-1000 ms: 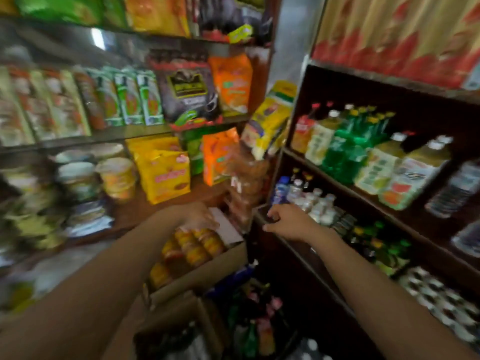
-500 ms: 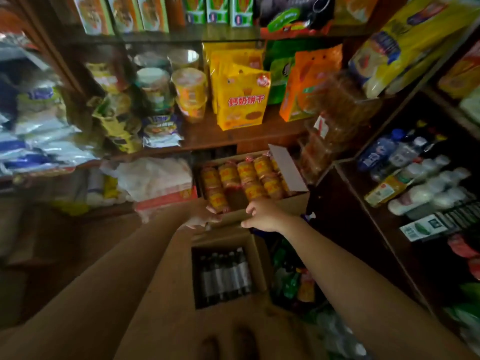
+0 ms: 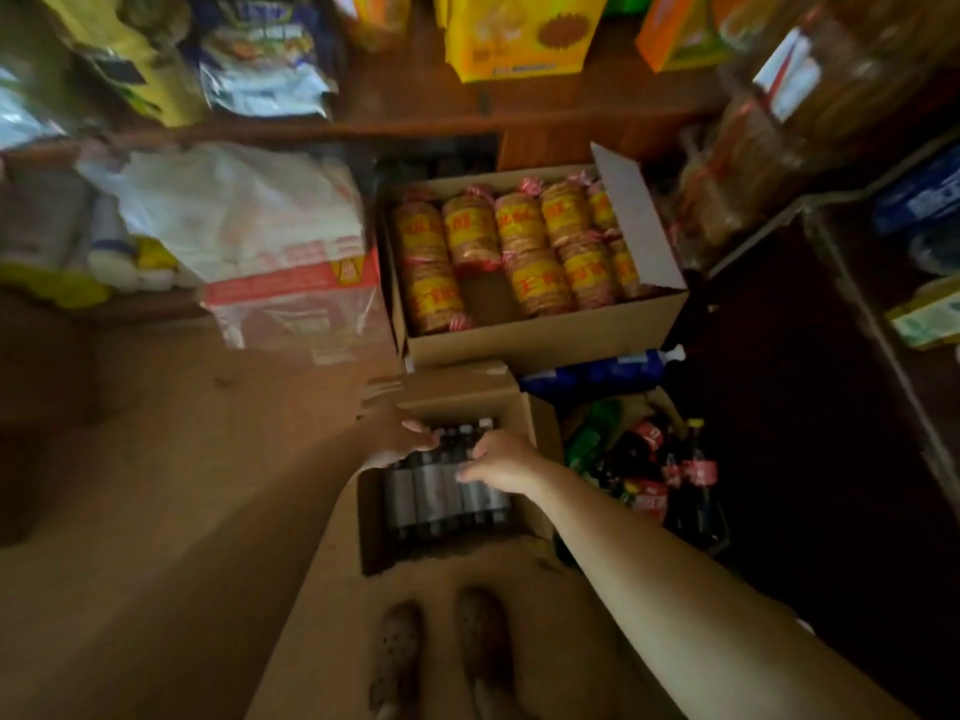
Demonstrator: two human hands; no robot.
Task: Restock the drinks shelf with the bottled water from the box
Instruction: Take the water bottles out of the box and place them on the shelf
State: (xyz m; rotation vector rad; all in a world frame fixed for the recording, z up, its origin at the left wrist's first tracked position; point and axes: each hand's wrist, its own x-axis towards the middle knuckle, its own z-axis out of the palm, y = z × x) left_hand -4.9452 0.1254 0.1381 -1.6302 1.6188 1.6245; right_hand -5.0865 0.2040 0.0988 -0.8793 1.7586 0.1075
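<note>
An open cardboard box [image 3: 537, 423] stands on the floor just ahead of my feet. Several water bottles [image 3: 426, 504] with dark labels lie packed side by side inside it. My left hand [image 3: 402, 441] reaches in from the left, its fingers stretched out over the bottle tops. From the right, my right hand [image 3: 501, 459] rests on the bottles with its fingers curled down; motion blur hides whether it grips one. A corner of the dark drinks shelf [image 3: 852, 298] shows at the right edge.
A larger box [image 3: 545, 337] of yellow-wrapped biscuit rolls sits just behind the water box. Cola and green soda bottles [image 3: 654, 475] crowd the floor to the right. A white plastic bag [image 3: 234, 210] lies at the left. My two shoes [image 3: 441, 652] are below the box.
My view has tilted down from the shelves to the floor. Both hands have dropped from the biscuit box's edge into the water box and now touch the bottles.
</note>
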